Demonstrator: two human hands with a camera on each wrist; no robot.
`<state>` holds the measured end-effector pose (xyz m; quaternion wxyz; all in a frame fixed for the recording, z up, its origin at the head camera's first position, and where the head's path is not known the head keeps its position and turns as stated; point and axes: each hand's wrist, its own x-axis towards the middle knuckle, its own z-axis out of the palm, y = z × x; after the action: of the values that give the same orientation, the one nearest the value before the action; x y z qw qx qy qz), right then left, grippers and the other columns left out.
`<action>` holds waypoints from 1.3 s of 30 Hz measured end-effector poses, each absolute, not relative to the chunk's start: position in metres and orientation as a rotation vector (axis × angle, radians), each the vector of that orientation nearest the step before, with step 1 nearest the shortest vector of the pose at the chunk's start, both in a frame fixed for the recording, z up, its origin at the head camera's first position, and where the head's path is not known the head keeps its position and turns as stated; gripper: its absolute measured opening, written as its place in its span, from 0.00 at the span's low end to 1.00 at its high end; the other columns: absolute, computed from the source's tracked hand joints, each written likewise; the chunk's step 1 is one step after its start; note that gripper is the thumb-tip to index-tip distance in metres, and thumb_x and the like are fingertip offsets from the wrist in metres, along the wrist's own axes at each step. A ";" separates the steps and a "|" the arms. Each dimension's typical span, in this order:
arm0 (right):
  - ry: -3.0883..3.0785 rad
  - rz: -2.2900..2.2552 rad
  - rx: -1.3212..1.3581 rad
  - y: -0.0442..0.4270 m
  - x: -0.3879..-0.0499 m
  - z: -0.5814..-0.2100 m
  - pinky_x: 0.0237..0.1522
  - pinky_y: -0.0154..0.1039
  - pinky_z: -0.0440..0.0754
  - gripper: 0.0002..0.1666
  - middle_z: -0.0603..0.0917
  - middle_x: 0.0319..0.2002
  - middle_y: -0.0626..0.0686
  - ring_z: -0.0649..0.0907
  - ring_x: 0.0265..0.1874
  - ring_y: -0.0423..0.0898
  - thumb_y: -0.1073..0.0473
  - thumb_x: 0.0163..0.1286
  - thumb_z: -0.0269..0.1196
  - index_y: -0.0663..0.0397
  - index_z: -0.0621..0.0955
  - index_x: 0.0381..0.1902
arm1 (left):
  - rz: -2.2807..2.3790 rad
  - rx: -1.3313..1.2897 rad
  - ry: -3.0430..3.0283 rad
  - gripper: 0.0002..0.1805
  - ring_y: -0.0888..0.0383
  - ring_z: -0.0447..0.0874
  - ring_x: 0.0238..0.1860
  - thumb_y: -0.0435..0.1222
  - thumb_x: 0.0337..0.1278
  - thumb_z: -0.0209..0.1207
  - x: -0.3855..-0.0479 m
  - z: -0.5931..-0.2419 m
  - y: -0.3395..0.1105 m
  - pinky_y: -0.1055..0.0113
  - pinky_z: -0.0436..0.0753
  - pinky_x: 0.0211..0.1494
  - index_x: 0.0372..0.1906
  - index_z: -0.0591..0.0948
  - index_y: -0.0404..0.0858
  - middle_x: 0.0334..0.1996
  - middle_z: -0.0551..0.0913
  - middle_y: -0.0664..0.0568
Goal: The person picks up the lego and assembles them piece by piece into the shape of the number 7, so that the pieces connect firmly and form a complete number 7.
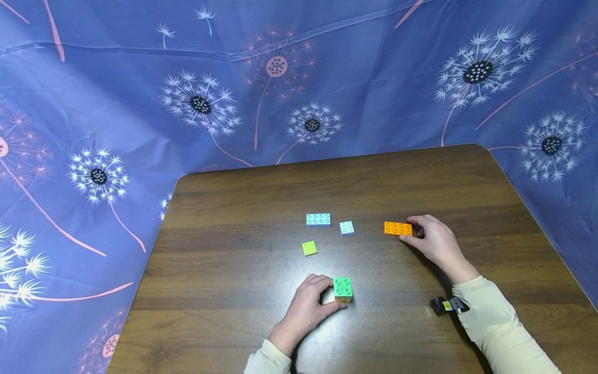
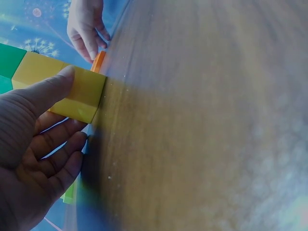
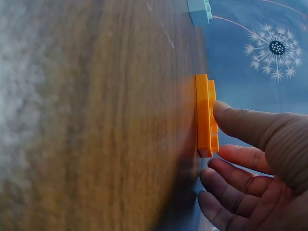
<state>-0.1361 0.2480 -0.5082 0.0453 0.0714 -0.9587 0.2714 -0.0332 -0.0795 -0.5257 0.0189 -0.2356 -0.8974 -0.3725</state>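
My left hand (image 1: 308,304) grips an upright stack of toy building bricks near the front of the table. On top is a green brick (image 1: 342,285) with studs, above a yellow part (image 2: 86,94); the left thumb lies along the yellow side in the left wrist view. Farther right, my right hand (image 1: 439,241) pinches the right end of a flat orange brick (image 1: 398,228) between thumb and forefinger. That brick lies on the table, studs up. The other right fingers are loosely bent beside it in the right wrist view.
Left of the orange brick lie a small pale blue brick (image 1: 347,228), a longer blue brick (image 1: 318,220) and a lime green brick (image 1: 309,248). The wooden table (image 1: 224,259) meets a blue dandelion-print cloth (image 1: 364,93) at its back. A black wrist device (image 1: 448,305) sits at my right sleeve.
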 end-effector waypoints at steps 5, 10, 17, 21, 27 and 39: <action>-2.975 0.818 0.222 0.249 -0.138 -0.510 0.31 0.49 0.73 0.31 0.80 0.42 0.63 0.78 0.34 0.54 0.57 0.54 0.75 0.67 0.79 0.52 | -1.158 -0.728 -2.790 0.17 0.66 0.76 0.38 0.46 0.42 0.75 -0.033 -0.526 -0.079 0.77 0.73 0.42 0.39 0.84 0.46 0.36 0.84 0.65; -2.981 0.794 0.245 0.249 -0.140 -0.512 0.29 0.44 0.71 0.29 0.79 0.41 0.61 0.76 0.33 0.53 0.58 0.54 0.74 0.66 0.80 0.51 | -1.151 -0.723 -2.790 0.17 0.66 0.76 0.38 0.46 0.42 0.75 -0.033 -0.526 -0.079 0.77 0.73 0.41 0.39 0.84 0.46 0.36 0.84 0.64; -2.973 0.784 0.249 0.250 -0.143 -0.516 0.29 0.43 0.69 0.25 0.78 0.40 0.60 0.75 0.31 0.52 0.60 0.55 0.74 0.65 0.82 0.49 | -1.152 -0.726 -2.787 0.17 0.65 0.76 0.38 0.46 0.42 0.75 -0.033 -0.526 -0.079 0.77 0.74 0.42 0.38 0.84 0.46 0.37 0.84 0.64; -2.962 0.781 0.262 0.250 -0.143 -0.516 0.28 0.42 0.69 0.24 0.78 0.39 0.60 0.75 0.31 0.51 0.59 0.54 0.74 0.64 0.83 0.47 | -1.156 -0.723 -2.787 0.17 0.65 0.76 0.38 0.46 0.42 0.74 -0.033 -0.527 -0.079 0.77 0.74 0.42 0.38 0.84 0.46 0.36 0.84 0.64; -2.965 0.793 0.258 0.250 -0.142 -0.515 0.28 0.42 0.69 0.23 0.80 0.38 0.60 0.75 0.30 0.51 0.59 0.54 0.74 0.63 0.82 0.46 | -1.159 -0.720 -2.786 0.17 0.65 0.76 0.38 0.46 0.42 0.75 -0.032 -0.527 -0.079 0.77 0.73 0.42 0.38 0.84 0.46 0.36 0.84 0.64; -2.908 0.922 0.259 0.241 -0.129 -0.503 0.30 0.42 0.75 0.19 0.84 0.32 0.55 0.79 0.29 0.48 0.60 0.55 0.73 0.60 0.82 0.44 | -1.164 -0.721 -2.779 0.17 0.66 0.76 0.38 0.46 0.42 0.75 -0.033 -0.528 -0.080 0.77 0.74 0.42 0.38 0.84 0.46 0.36 0.84 0.64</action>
<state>-0.1294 0.2414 -0.5028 0.0402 0.0846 -0.9491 0.3009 -0.0331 -0.0796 -0.5282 0.0218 -0.2328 -0.8967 -0.3758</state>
